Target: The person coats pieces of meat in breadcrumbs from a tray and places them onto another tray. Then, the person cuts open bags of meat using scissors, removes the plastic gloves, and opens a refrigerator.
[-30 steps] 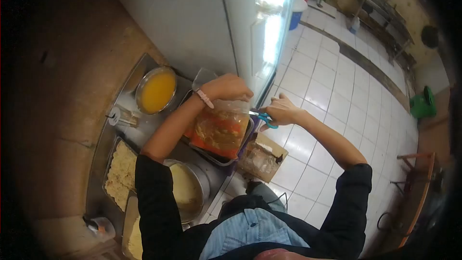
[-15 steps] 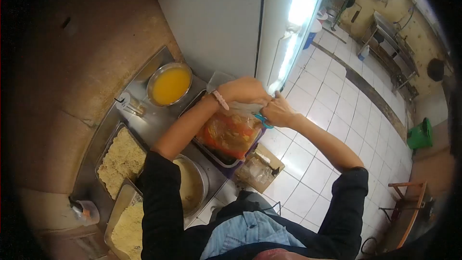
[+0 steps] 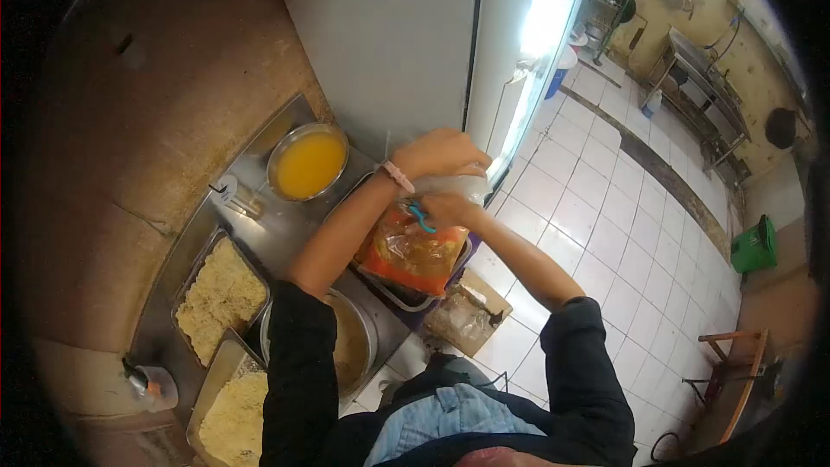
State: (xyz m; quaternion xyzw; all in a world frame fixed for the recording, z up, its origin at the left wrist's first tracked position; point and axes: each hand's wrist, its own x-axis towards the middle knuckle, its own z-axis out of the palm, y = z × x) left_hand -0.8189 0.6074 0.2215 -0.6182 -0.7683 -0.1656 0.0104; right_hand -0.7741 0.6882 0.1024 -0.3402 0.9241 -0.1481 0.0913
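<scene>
My left hand (image 3: 443,152), with a pink band on its wrist, is closed on the gathered top of a clear plastic bag (image 3: 406,252). Reddish-orange and brown food in sauce fills the bag, which rests on a tray (image 3: 418,301) at the counter's edge. My right hand (image 3: 450,210) grips scissors by their turquoise handles (image 3: 422,218), just below the left hand and over the bag. The blades are hidden from view.
A metal bowl of yellow liquid (image 3: 309,163) stands at the back of the steel counter. Two trays of pale crumbs (image 3: 223,294) and a large pot (image 3: 353,342) lie to the left. A cardboard box (image 3: 471,316) sits low beside the counter; the lit cabinet (image 3: 510,112) rises ahead.
My right hand has moved left and toward me with the scissors, from the bag's top right to over its body. My left hand keeps holding the bag's top.
</scene>
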